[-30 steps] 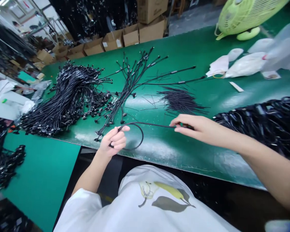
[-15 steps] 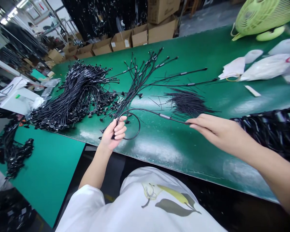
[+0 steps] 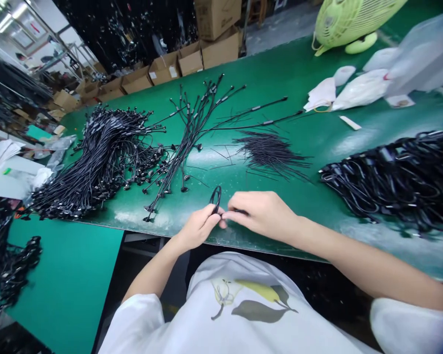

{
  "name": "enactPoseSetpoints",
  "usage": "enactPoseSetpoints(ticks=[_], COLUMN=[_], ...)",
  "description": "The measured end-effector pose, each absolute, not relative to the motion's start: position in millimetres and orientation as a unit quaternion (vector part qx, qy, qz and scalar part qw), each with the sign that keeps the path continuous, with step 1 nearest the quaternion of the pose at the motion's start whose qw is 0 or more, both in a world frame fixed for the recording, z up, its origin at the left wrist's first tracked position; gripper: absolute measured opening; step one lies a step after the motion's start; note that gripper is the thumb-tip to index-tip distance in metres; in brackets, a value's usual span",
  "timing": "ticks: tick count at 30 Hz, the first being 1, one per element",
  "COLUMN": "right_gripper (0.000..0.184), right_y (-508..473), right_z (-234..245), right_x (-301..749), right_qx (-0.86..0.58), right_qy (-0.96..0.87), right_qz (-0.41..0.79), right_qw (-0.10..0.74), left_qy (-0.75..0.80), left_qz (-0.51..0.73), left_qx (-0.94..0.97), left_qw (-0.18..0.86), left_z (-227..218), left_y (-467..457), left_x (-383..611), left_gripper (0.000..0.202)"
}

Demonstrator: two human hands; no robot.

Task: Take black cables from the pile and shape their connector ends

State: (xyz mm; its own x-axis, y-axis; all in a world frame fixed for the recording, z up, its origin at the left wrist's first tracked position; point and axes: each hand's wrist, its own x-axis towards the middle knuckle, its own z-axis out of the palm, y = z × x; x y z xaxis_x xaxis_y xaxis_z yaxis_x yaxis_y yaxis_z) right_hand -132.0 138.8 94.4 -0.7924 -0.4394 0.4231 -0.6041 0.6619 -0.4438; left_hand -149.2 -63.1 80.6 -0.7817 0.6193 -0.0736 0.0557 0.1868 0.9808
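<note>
Near the table's front edge, my left hand [image 3: 203,225] is closed around a black cable [image 3: 216,196], whose small loop stands up above the fingers. Touching it from the right, my right hand [image 3: 260,211] pinches the same cable; the part between the fingers is mostly hidden. Beyond my hands lies a pile of thin black ties [image 3: 273,152]. Loose black cables [image 3: 186,142] with connectors fan out to the left of those ties.
A large heap of straight cables [image 3: 103,152] covers the left of the green table [image 3: 280,73]. Coiled cables [image 3: 395,172] lie at the right. A green fan [image 3: 349,22] and plastic bags [image 3: 369,91] are at the far right, and cardboard boxes [image 3: 192,60] line the back edge.
My hands have come together, with the right moving left to meet the other. The cable, stretched between them before, is now gathered into a small loop. The view has shifted right.
</note>
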Motion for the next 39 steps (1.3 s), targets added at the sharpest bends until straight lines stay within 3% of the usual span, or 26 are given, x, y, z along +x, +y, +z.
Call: enactPoseSetpoints(ticks=[4,7,11,16,19,23,28,32,36,39], right_gripper=[0.044,0.026,0.024,0.037,0.041,0.042,0.042,0.044,0.039,0.052], right_y=[136.5,120.0,102.6,104.5,108.2,109.4,119.7,115.8,96.2,84.5], right_z=[72.0,51.2,40.8,44.5,45.2,46.7,60.7,74.2,78.7,74.0], right_x=[-151.2,-152.4,-150.3,-150.8,-150.5,-148.9,-155.5,-162.2,-152.8,-143.3], right_qx=[0.169,0.061,-0.058,-0.046,-0.054,-0.101,-0.041,-0.048,-0.044,-0.019], right_qy=[-0.853,-0.807,-0.717,-0.497,-0.435,-0.401,-0.330,-0.310,-0.378,-0.460], right_qz=[0.473,0.584,0.688,0.864,0.891,0.905,0.921,0.941,0.923,0.886], right_qw=[0.144,0.062,0.099,-0.065,-0.121,-0.099,-0.202,-0.130,-0.061,-0.063], left_qy=[0.591,0.512,0.464,0.339,0.341,0.362,0.333,0.414,0.545,0.633], left_qz=[0.759,0.824,0.835,0.899,0.891,0.880,0.887,0.867,0.805,0.728], left_qx=[0.122,0.052,-0.035,-0.129,-0.126,-0.105,-0.060,-0.012,0.034,0.107], left_qw=[0.244,0.237,0.293,0.244,0.272,0.289,0.314,0.278,0.231,0.240], left_z=[78.0,72.6,61.4,60.0,57.8,51.9,61.7,63.4,52.4,48.7], left_y=[-57.0,-45.3,-31.5,-28.9,-25.7,-19.2,-30.1,-36.4,-35.3,-38.4], left_x=[-150.4,-152.4,-151.7,-154.5,-152.2,-144.6,-142.1,-140.2,-139.0,-139.1], left_gripper=[0.039,0.040,0.052,0.051,0.051,0.061,0.052,0.038,0.046,0.052])
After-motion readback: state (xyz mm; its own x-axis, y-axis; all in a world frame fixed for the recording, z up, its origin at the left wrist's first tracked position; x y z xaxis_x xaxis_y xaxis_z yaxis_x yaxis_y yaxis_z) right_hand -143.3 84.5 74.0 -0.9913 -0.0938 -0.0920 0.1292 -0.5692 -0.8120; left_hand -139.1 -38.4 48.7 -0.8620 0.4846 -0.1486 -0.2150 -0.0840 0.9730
